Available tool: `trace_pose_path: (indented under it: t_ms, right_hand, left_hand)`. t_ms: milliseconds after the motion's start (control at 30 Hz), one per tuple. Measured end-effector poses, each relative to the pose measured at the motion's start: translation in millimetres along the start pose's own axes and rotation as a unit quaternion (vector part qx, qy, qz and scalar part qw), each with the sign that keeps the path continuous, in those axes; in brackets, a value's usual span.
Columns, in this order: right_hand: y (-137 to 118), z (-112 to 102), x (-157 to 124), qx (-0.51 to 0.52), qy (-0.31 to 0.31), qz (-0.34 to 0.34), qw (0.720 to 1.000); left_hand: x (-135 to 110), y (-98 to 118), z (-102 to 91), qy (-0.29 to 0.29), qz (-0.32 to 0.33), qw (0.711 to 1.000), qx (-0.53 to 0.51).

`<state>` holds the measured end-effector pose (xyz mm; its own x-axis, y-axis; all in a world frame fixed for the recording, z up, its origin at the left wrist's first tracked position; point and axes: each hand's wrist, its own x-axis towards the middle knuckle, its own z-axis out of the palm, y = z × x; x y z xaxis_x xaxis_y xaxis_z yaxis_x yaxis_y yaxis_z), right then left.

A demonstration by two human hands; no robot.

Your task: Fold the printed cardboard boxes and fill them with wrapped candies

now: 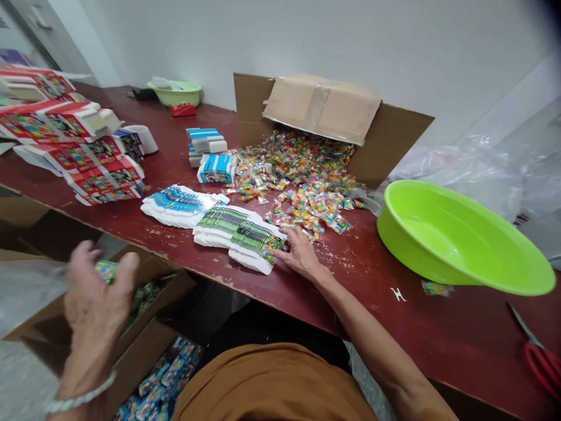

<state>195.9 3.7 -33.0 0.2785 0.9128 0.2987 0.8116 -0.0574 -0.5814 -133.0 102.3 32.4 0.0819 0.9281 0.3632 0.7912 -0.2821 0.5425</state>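
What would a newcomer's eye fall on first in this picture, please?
The bright green basin at the right of the dark red table would probably catch the eye first. Next comes the heap of colourful packets at the mouth of the cardboard box. Nearer, the right hand touches the overlapping green cartons.

Right hand (302,254) touching green cartons (239,231); left hand (95,295) over open box (144,354); candy (307,202) beyond

From here I see a lime-green basin (447,234) well right of the right hand (301,252), crumpled clear plastic (473,169) beyond it, and red-handled scissors (531,353) on its nearer side. Beyond the left hand (99,292) I make out stacked red printed cartons (107,175); farther off, a pale green basin (184,96) beside a red tape dispenser (183,110).
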Motion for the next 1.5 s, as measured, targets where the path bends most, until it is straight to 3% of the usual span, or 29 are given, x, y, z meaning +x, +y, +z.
trace_pose_path:
  t_ms: [67,100,167,233,300,400,533,600,667,700,733,800,833,867,933,1033,1167,1333,1500]
  right_hand:
    - [1.0,5.3,2.9,-0.054,-0.02,0.02,0.998]
    - [0.4,6.8,3.5,-0.073,-0.033,0.033,0.996]
    - [-0.4,7.7,4.2,-0.091,-0.062,0.051,0.993]
    - [0.5,7.3,4.6,-0.082,-0.079,0.061,0.992]
    - [2.8,7.5,3.8,-0.053,-0.074,0.074,0.993]
    - [5.5,8.6,-0.7,0.05,-0.015,0.097,0.994]
    - [1.5,-0.7,-10.7,0.158,0.049,0.084,0.983]
    - [-5.1,-12.4,-15.2,0.215,0.05,0.062,0.973]
    - [-15.0,-26.5,-19.1,0.274,0.028,0.033,0.961]
    - [-20.9,-33.3,-21.0,0.291,0.014,0.017,0.957]
    - [-27.1,-39.5,-23.0,0.295,0.003,-0.001,0.956]
    - [-39.4,-49.1,-27.3,0.269,-0.006,-0.032,0.963]
    - [-45.0,-52.2,-29.6,0.246,-0.01,-0.042,0.968]
    - [-50.0,-54.2,-32.0,0.219,-0.014,-0.048,0.975]
    - [-57.9,-55.7,-36.5,0.157,-0.019,-0.054,0.986]
    - [-64.2,-54.3,-41.7,0.104,-0.039,-0.067,0.992]
    - [-64.6,-53.0,-44.8,0.158,-0.079,-0.065,0.982]
    - [-62.9,-55.4,-48.2,0.182,-0.108,-0.039,0.977]
    - [-60.9,-57.0,-51.6,0.295,-0.19,-0.007,0.936]
  left_hand:
    - [-16.0,20.1,27.2,-0.012,0.111,0.994,0.004]
    - [-25.7,33.4,45.7,-0.028,0.187,0.982,0.0]
    - [-42.8,58.6,83.9,-0.073,0.279,0.957,0.035]
    - [-52.2,74.6,114.3,-0.101,0.324,0.939,0.056]
    - [-54.1,78.9,131.7,-0.111,0.334,0.933,0.07]
    - [-51.2,74.2,137.8,-0.11,0.332,0.933,0.081]
    - [-51.6,78.4,126.6,-0.107,0.327,0.938,0.048]
    - [-52.9,88.0,114.4,-0.112,0.3,0.947,-0.023]
    - [-53.0,98.7,98.3,-0.187,0.234,0.941,-0.157]
    - [-52.6,103.3,89.9,-0.264,0.182,0.916,-0.24]
    - [-52.3,107.0,82.0,-0.359,0.118,0.868,-0.322]
    - [-52.8,110.6,70.6,-0.54,-0.024,0.716,-0.441]
    - [-54.0,110.7,67.8,-0.595,-0.086,0.642,-0.476]
    - [-56.1,109.9,67.0,-0.621,-0.137,0.587,-0.502]
    - [-61.9,106.8,69.7,-0.621,-0.202,0.533,-0.538]
    - [-70.1,103.5,75.1,-0.597,-0.221,0.528,-0.562]
    - [-71.9,106.3,70.3,-0.59,-0.178,0.565,-0.548]
    - [-65.9,109.6,59.5,-0.605,-0.156,0.577,-0.525]
    - [-62.5,106.7,60.3,-0.638,-0.135,0.576,-0.493]
